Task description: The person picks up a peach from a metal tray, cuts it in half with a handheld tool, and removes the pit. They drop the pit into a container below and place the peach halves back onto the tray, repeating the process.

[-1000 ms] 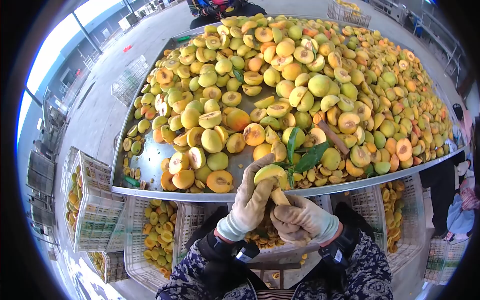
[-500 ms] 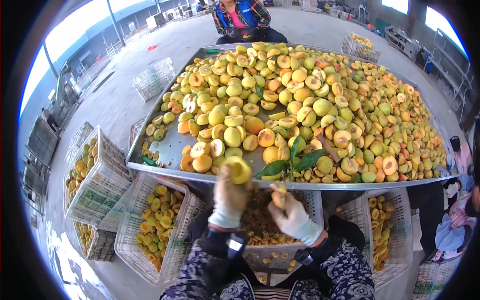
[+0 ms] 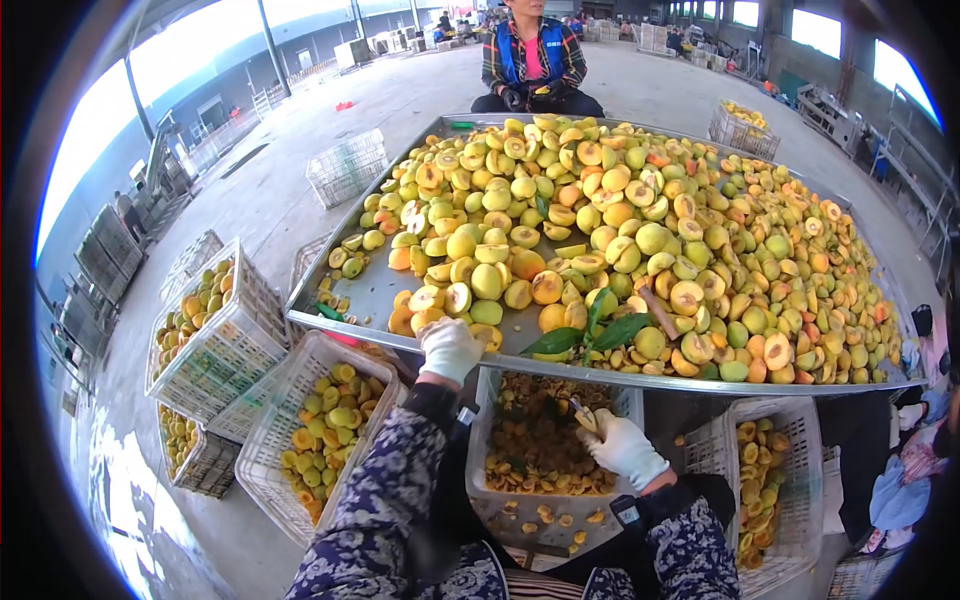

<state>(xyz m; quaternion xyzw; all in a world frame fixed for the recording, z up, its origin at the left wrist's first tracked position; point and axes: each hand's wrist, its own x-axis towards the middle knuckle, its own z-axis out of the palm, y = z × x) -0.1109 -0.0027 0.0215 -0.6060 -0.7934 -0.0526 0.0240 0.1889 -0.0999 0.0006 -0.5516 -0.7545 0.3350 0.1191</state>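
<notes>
1. Steel sorting tray (image 3: 365, 290) is heaped with yellow-green peaches, a good share of them already halved and showing pit hollows, many others whole; judging by that, plenty of fruit is left to work through

2. The left hand (image 3: 449, 349), in a pale work glove, rests on the tray's near rim at about 7 o'clock of the pile, fingers curled over a halved peach (image 3: 489, 337) at the edge; whether it truly grips the piece or only covers it I cannot tell

3. The right hand (image 3: 623, 446), also gloved, hangs below the tray over the pit crate (image 3: 545, 440), closed round a small pitting tool (image 3: 583, 414) with what looks like a pit or scrap at its tip

4. That white crate, at 6 o'clock under the tray, holds a deep layer of brown pits and trimmings, so a fair amount of pitting looks done

5. A leafy twig (image 3: 590, 330) lies on the fruit just right of the left hand, at about 5 o'clock of the pile

6. Crates of fruit (image 3: 325, 430) stand at 7 and 8 o'clock on the floor, another at 4 o'clock (image 3: 765, 470), each partly filled

7. Another person (image 3: 535, 60) sits at the far end, 12 o'clock, hands apart from these
</notes>
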